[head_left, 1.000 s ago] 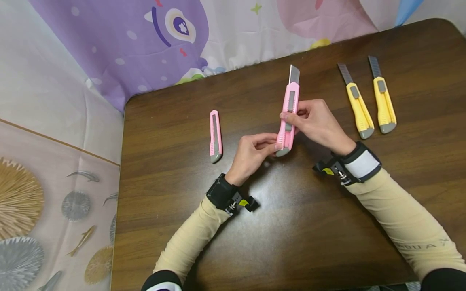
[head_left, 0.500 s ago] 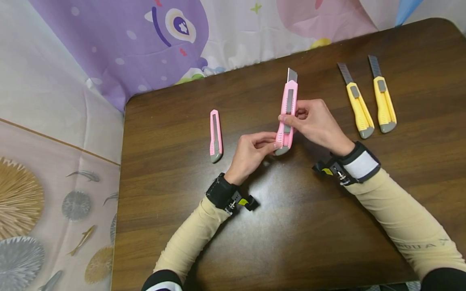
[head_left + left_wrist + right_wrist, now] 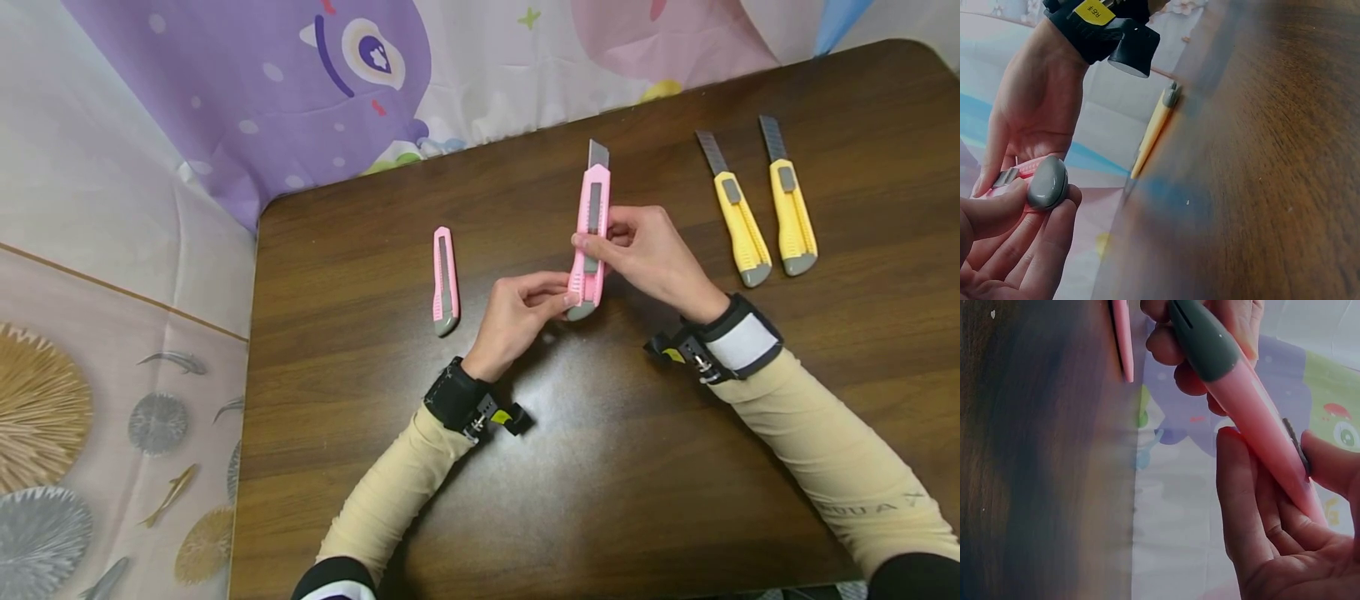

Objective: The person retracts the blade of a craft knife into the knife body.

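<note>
Only my head view shows the blade point(image 3: 598, 154) of the pink cutter point(image 3: 591, 215), gripped between left hand point(image 3: 517, 321) and right hand point(image 3: 660, 254).

two pink utility knives point(image 3: 594, 204), two yellow utility knives point(image 3: 792, 212), two wristbands point(image 3: 452, 395), one table point(image 3: 337, 392)

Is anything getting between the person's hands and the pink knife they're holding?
Nothing visible. The left hand pinches the held knife near its grey end, and the right hand grips it farther up. The other pink knife and yellow knives lie clear of both hands.
</note>
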Demonstrator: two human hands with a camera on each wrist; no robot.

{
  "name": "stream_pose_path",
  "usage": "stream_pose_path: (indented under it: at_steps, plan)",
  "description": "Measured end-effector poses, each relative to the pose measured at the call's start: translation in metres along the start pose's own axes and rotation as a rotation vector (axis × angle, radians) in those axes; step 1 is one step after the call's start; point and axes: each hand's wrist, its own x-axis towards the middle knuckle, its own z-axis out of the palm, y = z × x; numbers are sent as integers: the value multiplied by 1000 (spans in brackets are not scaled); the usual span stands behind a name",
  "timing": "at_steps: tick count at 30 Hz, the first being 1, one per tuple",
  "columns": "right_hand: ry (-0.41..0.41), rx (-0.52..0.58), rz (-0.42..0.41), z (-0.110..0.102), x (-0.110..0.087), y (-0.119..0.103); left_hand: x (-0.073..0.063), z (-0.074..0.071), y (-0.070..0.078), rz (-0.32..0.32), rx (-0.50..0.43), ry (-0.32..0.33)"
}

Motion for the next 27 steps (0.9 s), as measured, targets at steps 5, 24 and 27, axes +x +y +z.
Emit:
stream_pose_path:
  at_steps: [5, 24, 27]
  plan:
    - [-19, 2, 17, 0, 0, 1, 0, 0, 0, 1, -2, 3]
    - [10, -38, 28, 2, -1, 1, 0, 1, -2, -7, -5, -14]
    - [13, -41, 24, 3, -2, 1, 0, 1, -2, -7, -2, -14]
